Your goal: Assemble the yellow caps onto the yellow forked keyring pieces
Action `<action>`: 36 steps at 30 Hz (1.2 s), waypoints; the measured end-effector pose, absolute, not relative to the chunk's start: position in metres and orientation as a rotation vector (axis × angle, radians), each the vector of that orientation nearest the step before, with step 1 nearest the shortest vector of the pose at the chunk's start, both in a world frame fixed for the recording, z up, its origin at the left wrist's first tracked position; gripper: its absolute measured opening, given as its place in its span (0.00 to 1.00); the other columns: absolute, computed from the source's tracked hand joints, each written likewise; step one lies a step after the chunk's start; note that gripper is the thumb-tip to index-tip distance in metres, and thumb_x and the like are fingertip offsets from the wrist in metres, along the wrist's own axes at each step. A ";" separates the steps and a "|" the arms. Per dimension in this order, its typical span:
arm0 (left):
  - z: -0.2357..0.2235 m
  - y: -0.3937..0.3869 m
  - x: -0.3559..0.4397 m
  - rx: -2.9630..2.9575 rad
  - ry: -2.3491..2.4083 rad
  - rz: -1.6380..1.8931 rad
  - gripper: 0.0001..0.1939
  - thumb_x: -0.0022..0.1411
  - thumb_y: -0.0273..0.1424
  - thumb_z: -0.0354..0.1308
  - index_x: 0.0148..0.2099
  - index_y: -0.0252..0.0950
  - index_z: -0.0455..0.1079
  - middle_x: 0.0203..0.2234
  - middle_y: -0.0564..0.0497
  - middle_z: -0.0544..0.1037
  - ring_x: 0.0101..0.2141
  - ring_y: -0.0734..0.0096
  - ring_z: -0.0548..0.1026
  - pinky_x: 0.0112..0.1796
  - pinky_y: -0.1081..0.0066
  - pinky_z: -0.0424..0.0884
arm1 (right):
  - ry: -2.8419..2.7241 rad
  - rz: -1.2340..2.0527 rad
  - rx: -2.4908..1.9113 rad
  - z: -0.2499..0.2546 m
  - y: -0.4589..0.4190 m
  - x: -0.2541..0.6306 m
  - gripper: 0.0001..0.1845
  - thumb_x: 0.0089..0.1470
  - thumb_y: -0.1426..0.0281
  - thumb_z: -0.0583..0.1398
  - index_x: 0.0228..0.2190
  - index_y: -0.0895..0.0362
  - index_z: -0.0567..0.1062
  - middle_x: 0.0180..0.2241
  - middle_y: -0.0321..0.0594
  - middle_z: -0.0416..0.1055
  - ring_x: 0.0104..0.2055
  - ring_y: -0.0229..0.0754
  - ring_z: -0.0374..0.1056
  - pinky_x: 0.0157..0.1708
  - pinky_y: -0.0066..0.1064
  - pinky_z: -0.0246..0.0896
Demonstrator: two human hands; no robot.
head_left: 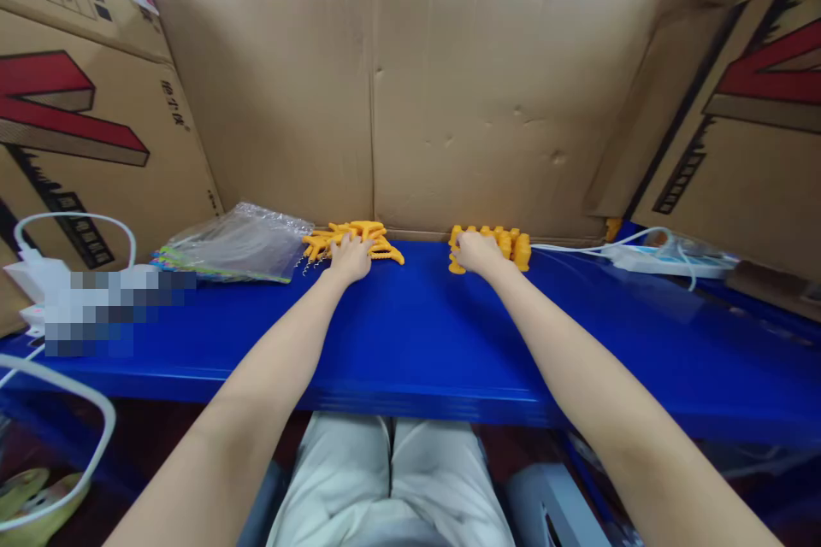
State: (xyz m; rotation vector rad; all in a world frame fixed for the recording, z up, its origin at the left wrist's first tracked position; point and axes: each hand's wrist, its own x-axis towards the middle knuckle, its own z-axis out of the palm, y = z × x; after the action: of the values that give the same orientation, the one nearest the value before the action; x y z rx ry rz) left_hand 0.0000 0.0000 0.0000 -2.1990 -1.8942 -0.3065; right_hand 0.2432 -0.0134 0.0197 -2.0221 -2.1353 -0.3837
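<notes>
Both my arms reach forward over a blue shelf [416,333]. My left hand [350,257] rests on a pile of flat orange plastic pieces with small chains [378,236]; its fingers curl into the pile. My right hand [475,252] lies on a row of chunky orange plastic figures [516,244] at the shelf's back, fingers closed over the left end of the row. What each hand grips is hidden under the fingers.
A stack of clear plastic bags [237,244] lies left of the pile. A cardboard wall [449,102] closes the back and sides. A white power strip with cables [654,258] lies at the right, a white charger and cable [38,273] at the left.
</notes>
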 end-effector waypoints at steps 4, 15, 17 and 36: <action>-0.010 0.003 -0.006 -2.196 -1.843 -0.566 0.22 0.63 0.29 0.48 0.58 0.42 0.69 0.55 0.42 0.72 0.59 0.50 0.62 0.54 0.47 0.60 | -2.141 -0.279 -1.998 0.013 -0.002 0.246 0.13 0.57 0.71 0.57 0.43 0.61 0.76 0.46 0.55 0.74 0.51 0.55 0.68 0.46 0.41 0.62; 0.000 0.000 -0.009 -2.127 -1.865 -1.112 0.29 0.58 0.26 0.56 0.62 0.36 0.60 0.46 0.42 0.77 0.51 0.54 0.73 0.51 0.54 0.67 | -2.128 0.133 -1.679 0.001 -0.001 0.232 0.13 0.49 0.73 0.66 0.38 0.59 0.73 0.38 0.44 0.75 0.38 0.41 0.71 0.38 0.29 0.62; 0.000 -0.001 -0.007 -2.141 -1.851 -1.097 0.30 0.59 0.27 0.55 0.63 0.36 0.57 0.47 0.41 0.77 0.50 0.53 0.73 0.51 0.53 0.67 | -2.139 0.174 -1.695 -0.002 -0.002 0.228 0.14 0.48 0.71 0.67 0.37 0.60 0.73 0.36 0.43 0.76 0.37 0.40 0.70 0.36 0.27 0.61; -0.005 -0.009 0.015 -2.376 -1.391 -0.598 0.15 0.63 0.31 0.51 0.47 0.39 0.76 0.44 0.46 0.79 0.48 0.59 0.74 0.49 0.61 0.66 | -2.429 -0.260 -1.546 0.011 -0.024 0.212 0.12 0.55 0.71 0.61 0.42 0.59 0.73 0.48 0.49 0.73 0.52 0.48 0.68 0.46 0.34 0.58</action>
State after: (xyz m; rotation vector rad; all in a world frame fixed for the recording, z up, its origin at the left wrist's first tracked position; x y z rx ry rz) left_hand 0.0150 -0.0089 -0.0054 -2.3759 -1.3906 -0.5982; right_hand 0.2125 -0.0243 0.0112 -1.5456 -2.4293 -0.2599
